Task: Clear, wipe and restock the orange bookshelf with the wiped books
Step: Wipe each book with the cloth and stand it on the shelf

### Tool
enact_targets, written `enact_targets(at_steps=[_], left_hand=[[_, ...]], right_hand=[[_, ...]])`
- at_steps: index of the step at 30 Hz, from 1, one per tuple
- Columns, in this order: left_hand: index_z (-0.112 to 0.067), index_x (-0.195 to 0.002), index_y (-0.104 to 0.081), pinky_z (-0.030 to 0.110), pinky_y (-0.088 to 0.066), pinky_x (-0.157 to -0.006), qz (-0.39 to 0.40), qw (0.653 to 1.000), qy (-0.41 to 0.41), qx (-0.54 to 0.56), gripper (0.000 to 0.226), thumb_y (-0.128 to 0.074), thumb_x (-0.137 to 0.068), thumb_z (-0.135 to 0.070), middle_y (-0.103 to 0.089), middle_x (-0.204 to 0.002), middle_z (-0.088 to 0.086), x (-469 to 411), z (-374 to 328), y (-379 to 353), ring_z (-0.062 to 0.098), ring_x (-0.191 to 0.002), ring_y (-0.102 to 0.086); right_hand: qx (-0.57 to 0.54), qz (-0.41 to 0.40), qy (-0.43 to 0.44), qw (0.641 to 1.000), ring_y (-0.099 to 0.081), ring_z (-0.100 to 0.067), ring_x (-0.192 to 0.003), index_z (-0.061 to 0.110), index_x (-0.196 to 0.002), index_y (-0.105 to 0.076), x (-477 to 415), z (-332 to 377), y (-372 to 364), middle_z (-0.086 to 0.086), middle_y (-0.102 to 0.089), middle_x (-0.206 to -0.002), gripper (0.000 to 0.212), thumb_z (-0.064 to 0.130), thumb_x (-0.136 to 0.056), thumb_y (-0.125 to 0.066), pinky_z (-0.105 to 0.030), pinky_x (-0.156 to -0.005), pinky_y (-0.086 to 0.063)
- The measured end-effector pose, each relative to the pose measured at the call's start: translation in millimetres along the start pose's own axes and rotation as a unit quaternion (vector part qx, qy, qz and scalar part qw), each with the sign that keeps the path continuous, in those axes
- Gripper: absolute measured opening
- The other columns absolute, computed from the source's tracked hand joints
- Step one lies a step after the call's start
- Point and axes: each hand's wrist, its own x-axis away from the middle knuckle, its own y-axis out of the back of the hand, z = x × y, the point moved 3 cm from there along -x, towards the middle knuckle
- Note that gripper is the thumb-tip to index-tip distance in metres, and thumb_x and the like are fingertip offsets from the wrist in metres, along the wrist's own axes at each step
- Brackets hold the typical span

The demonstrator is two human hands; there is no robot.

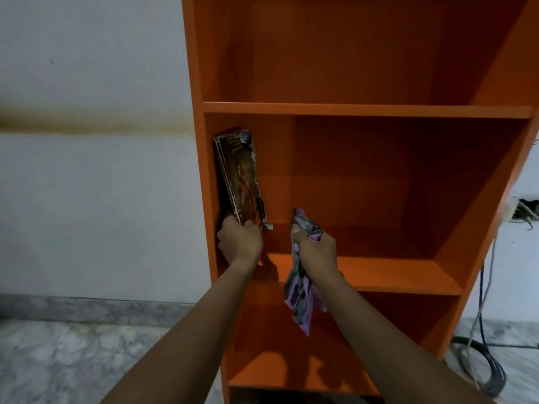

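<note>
- Left hand (240,239) is up at the orange bookshelf (364,110), fingers curled tight round the bottom end of a worn book (239,173).
- The book stands on end in the middle compartment, hard against the left side panel, its top tipped a little to the left.
- Its dark cover faces right and its edges are ragged; whether it is one volume or a thin bundle is hard to tell.
- Right hand (316,252) sits just beside the left one, at the front of the same compartment, clenched on a bunched cloth (300,298).
- The cloth is purple and grey: a tuft pokes up above the fist, and a long tail hangs down past the front edge of the middle shelf board (393,275).
- The two hands are close together but not touching, and the cloth is apart from the book.
- Both bare forearms reach in from the bottom of the view.
- A pale wall (87,185) runs to the left of the unit, with a marbled floor (58,360) below.
- Right of the unit, dark cables (478,330) trail down to the floor, and a socket block (522,209) shows higher up.
</note>
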Motion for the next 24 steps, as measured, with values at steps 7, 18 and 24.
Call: enact_targets(at_steps=[7, 18, 24], left_hand=[[-0.011, -0.13, -0.057, 0.051, -0.055, -0.097, 0.031, 0.999, 0.006, -0.019, 0.035, -0.062, -0.098, -0.022, -0.065, -0.128, 0.013, 10, 8, 4, 0.036, -0.117, -0.063], [-0.029, -0.142, -0.051, 0.046, -0.052, -0.096, 0.074, 0.993, -0.029, -0.089, 0.058, -0.059, -0.085, -0.021, -0.069, -0.123, 0.008, 156, 51, 29, 0.034, -0.112, -0.064], [-0.027, -0.1, -0.054, 0.034, -0.042, -0.059, 0.404, 0.88, 0.032, -0.247, 0.014, -0.063, -0.091, -0.021, -0.066, -0.081, 0.009, 273, 163, -2, 0.029, -0.067, -0.059]], right_hand=[[-0.011, 0.002, 0.007, 1.0, -0.047, -0.017, -0.063, 0.032, -0.076, -0.05, 14, 8, -3, 0.008, -0.048, -0.068, 0.029, 0.026, -0.1, -0.065, -0.038, -0.067, -0.043], [-0.007, -0.077, 0.021, 0.997, -0.066, -0.022, -0.087, 0.015, -0.114, -0.067, 98, -28, 74, -0.002, -0.069, -0.096, 0.022, 0.03, -0.098, -0.064, -0.042, -0.077, -0.05], [0.13, -0.175, -0.132, 0.967, -0.053, -0.022, -0.068, 0.026, -0.076, -0.047, 163, -157, 173, -0.005, -0.054, -0.074, 0.03, 0.039, -0.099, -0.061, -0.041, -0.068, -0.044]])
